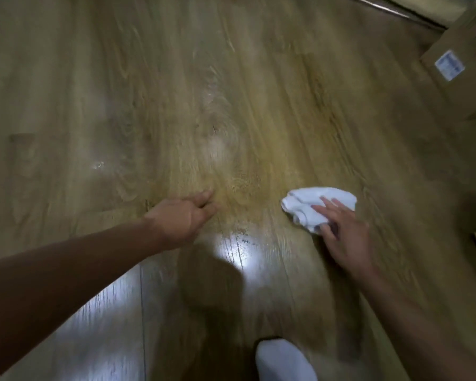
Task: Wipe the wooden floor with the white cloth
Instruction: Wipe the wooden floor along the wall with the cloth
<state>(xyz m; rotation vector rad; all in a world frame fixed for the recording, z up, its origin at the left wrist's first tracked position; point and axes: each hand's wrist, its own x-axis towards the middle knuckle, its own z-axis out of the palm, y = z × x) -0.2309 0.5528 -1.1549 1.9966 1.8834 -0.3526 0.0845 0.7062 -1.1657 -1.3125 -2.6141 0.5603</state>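
A crumpled white cloth [311,206] lies on the wooden floor [176,92] at centre right. My right hand [344,229] presses down on its near side with straight, spread fingers. My left hand [187,213] reaches out to the left of the cloth, apart from it, its fingers loosely curled against the floor and holding nothing. The picture is blurred by motion.
A cardboard box [462,70] with a white label stands at the right edge, and a metal strip [390,9] runs along the top right. A white-socked foot [283,361] shows at the bottom. Light glares off the boards [237,248] between my hands.
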